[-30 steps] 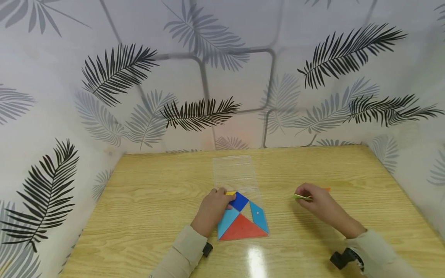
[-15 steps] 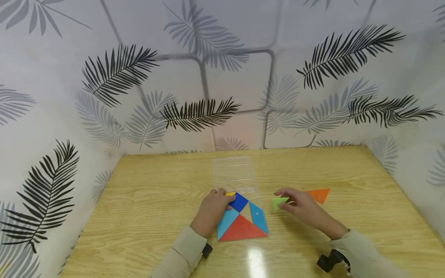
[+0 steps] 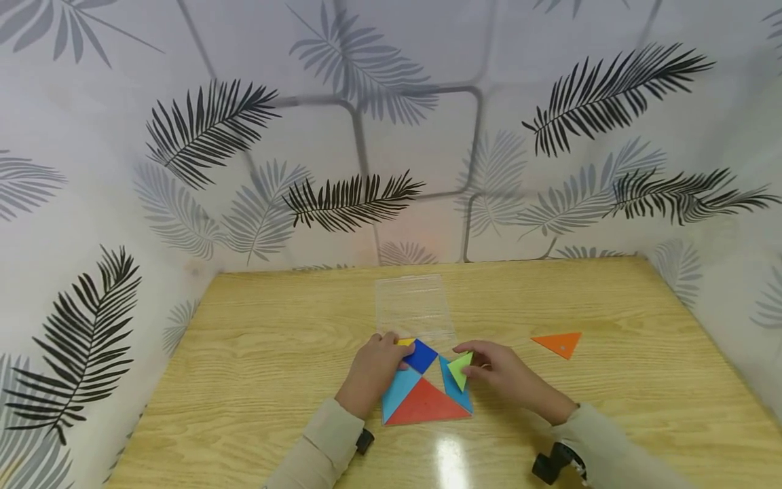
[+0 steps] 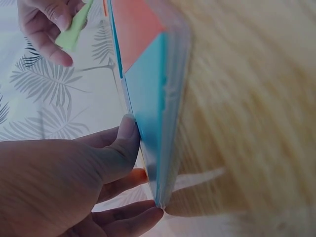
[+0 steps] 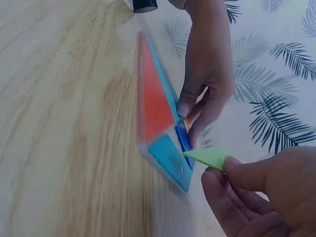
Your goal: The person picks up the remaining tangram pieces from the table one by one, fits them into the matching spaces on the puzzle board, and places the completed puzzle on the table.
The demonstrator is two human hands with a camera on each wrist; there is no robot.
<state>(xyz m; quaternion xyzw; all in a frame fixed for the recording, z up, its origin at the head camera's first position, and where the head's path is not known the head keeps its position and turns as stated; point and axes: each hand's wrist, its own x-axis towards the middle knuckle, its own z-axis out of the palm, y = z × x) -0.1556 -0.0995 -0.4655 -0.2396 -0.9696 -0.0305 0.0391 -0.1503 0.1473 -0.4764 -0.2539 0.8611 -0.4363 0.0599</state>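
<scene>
A tangram tray (image 3: 427,420) lies on the table, holding a red triangle (image 3: 423,402), a light blue triangle (image 3: 398,392), a dark blue square (image 3: 421,356), a yellow piece (image 3: 406,341) and a blue parallelogram (image 3: 451,382). My left hand (image 3: 374,370) grips the tray's left side, thumb on top and fingertips along the edge; it covers part of the yellow piece. My right hand (image 3: 497,372) pinches a light green triangle (image 3: 461,371) between thumb and fingers, tilted above the blue parallelogram. In the right wrist view the green triangle (image 5: 210,157) points toward the tray.
An orange triangle (image 3: 559,343) lies on the table right of the tray. Behind the tray is a clear plastic cover (image 3: 411,299). A leaf-patterned curtain (image 3: 391,136) encloses the wooden table (image 3: 263,353) at the back and sides.
My right hand has moved left from beside the orange triangle to the tray, carrying the light green triangle and turning it. The orange triangle is uncovered. My left hand has stayed put.
</scene>
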